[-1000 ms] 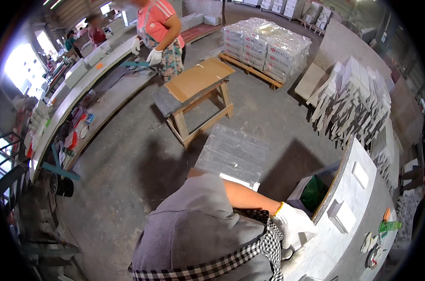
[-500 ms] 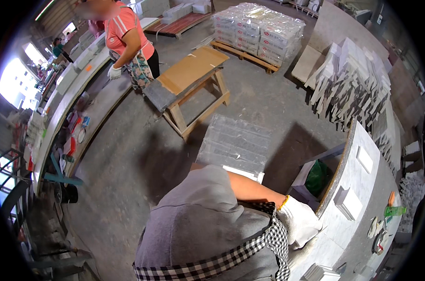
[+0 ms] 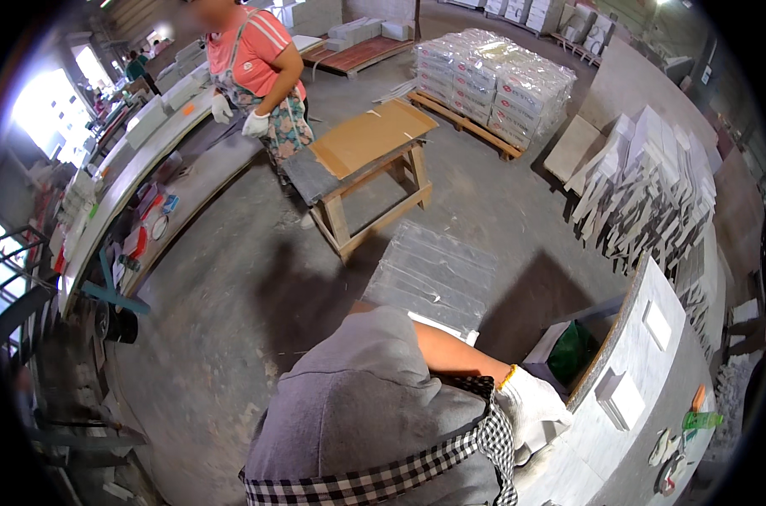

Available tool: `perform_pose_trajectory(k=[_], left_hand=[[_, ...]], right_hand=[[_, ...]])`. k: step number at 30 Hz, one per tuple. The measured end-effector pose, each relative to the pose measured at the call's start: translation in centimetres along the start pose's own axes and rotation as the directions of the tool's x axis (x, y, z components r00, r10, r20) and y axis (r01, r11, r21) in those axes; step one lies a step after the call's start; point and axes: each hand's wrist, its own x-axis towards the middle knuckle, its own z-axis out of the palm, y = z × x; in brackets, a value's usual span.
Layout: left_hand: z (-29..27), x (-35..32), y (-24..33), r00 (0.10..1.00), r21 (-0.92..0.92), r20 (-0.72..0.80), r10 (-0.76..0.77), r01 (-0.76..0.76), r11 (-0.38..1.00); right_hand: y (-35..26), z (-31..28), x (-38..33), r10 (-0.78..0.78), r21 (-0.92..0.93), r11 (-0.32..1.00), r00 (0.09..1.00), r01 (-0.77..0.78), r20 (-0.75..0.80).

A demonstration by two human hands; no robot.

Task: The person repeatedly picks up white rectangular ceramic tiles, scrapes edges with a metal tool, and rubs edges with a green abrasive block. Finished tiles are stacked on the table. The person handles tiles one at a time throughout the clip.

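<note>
My left hand [image 3: 535, 412] wears a white knit glove with a yellow cuff edge. It reaches from a grey sleeve across the front of my body to the near edge of a pale marble-topped table [image 3: 587, 447]. Its fingers bend down toward the tabletop and are mostly hidden, so what they hold, if anything, cannot be made out. A small stack of white tiles [image 3: 621, 401] lies on the table beyond the glove, and a white tile piece [image 3: 656, 325] lies farther along. My right hand does not show. My checkered apron strap [image 3: 383, 462] crosses the grey shirt.
Below the table edge a green bag [image 3: 573, 354] sits in a bin. A plastic-wrapped grey stack [image 3: 434, 274] stands on the floor. Behind it are a wooden trestle with cardboard [image 3: 374, 139], a wrapped pallet load [image 3: 493, 84], and a co-worker [image 3: 261, 72] by a long bench.
My view has shifted, so the surroundings sit lower and farther right. The co-worker has turned, with both gloved hands now showing. My left hand stays at the table edge.
</note>
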Motion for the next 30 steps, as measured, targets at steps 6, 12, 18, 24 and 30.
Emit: perform_pose_trajectory(k=[6,12,18,24,30], left_hand=[[0.2,0.2,-1.1,0.996,-0.040,-0.069,0.056,-0.059,0.997],[-2.7,0.4,3.6,0.982,0.043,0.067,-0.178,0.175,0.984],[-0.3,0.6,0.8,0.981,-0.017,-0.189,0.051,-0.056,0.998],[-0.7,0.4,3.8,0.998,-0.037,0.058,-0.032,0.035,0.999],[5.2,4.3,-4.8,0.995,-0.566,0.098,0.010,0.047,0.823]], right_hand=[[-0.1,0.1,-0.6,0.010,0.003,1.000,1.000,-0.010,0.012],[0.0,-0.8,-1.4,0.007,0.022,1.000,1.000,-0.008,0.006],[-0.1,-2.4,-1.6,-0.010,0.042,0.999,1.000,0.010,-0.001],[-0.5,-2.5,-1.2,-0.020,0.077,0.997,0.999,0.022,-0.025],[-0.4,-1.9,-1.3,-0.011,0.096,0.995,1.000,0.013,-0.030]])
